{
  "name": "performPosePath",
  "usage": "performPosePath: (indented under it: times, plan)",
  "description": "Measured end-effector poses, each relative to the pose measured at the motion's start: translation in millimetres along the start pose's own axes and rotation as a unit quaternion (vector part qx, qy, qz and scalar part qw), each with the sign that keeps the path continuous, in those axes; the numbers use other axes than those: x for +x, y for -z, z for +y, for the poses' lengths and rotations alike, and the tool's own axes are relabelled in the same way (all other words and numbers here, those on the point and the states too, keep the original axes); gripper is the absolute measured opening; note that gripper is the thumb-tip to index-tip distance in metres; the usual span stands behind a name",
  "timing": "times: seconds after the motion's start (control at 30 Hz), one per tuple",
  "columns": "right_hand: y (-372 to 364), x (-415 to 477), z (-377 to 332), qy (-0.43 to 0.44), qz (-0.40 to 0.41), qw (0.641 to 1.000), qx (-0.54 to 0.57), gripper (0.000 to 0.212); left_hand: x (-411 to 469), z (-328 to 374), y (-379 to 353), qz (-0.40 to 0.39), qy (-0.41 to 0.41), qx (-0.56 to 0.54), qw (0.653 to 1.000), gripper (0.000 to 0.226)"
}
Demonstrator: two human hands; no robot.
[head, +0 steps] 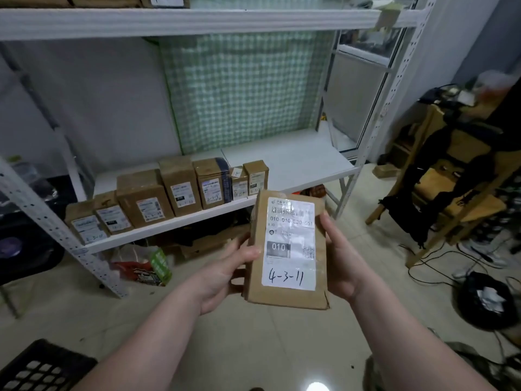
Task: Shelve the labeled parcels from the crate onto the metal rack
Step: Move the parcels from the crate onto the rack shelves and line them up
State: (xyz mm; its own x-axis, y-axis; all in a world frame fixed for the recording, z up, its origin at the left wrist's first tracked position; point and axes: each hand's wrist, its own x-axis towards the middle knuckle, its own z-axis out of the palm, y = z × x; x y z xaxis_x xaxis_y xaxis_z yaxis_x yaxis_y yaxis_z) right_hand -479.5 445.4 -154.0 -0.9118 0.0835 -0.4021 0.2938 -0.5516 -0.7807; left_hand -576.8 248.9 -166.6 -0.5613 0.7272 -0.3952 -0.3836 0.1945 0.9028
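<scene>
I hold a flat brown cardboard parcel (287,249) upright in front of me, its white label facing me with "4-3-11" handwritten at the bottom. My left hand (225,275) grips its left edge, thumb on the front. My right hand (339,263) grips its right edge. Beyond it stands the white metal rack (298,162); on its lower shelf several labeled brown parcels (146,201) stand in a row, filling the left half. A corner of the black crate (42,368) shows at the bottom left.
The right half of the lower shelf is bare. Bags and a flattened box (146,266) lie on the floor under the rack. A wooden chair draped with dark clothing (448,190) stands at the right, with cables and a black bin (485,300) nearby.
</scene>
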Motion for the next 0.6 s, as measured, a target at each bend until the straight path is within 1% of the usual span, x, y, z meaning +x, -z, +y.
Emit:
performPosePath:
  times: [0.07,0.13,0.17,0.2,0.23,0.3,0.4,0.47,0.57,0.6]
  plan:
    - [7,24,-22,0.007,0.039,0.998,-0.044,0.075,27,16,5,0.001,-0.010,0.042,0.999,0.099]
    - [18,43,-48,0.050,0.105,0.988,-0.101,0.100,55,34,8,-0.005,-0.019,0.117,0.993,0.114]
    - [24,49,-64,0.073,0.141,0.977,-0.139,0.109,68,41,8,0.002,-0.024,0.171,0.985,0.118]
    - [29,54,-79,0.086,0.162,0.966,-0.181,0.112,81,46,8,0.014,-0.027,0.232,0.972,0.120]
    - [35,58,-93,0.088,0.164,0.957,-0.223,0.112,93,50,7,0.023,-0.031,0.290,0.956,0.121]
    - [47,68,-117,0.074,0.143,0.938,-0.308,0.110,117,53,2,0.036,-0.052,0.367,0.928,0.122]
    - [62,96,-142,0.019,0.119,0.914,-0.388,0.113,150,55,-8,0.063,-0.081,0.423,0.900,0.127]
    - [75,120,-154,-0.023,0.108,0.908,-0.404,0.114,174,57,-11,0.079,-0.099,0.439,0.889,0.129]
    - [100,156,-172,-0.073,0.086,0.903,-0.414,0.122,213,66,-14,0.095,-0.109,0.448,0.882,0.130]
    - [110,168,-178,-0.086,0.080,0.903,-0.412,0.119,227,70,-15,0.099,-0.110,0.447,0.882,0.131]
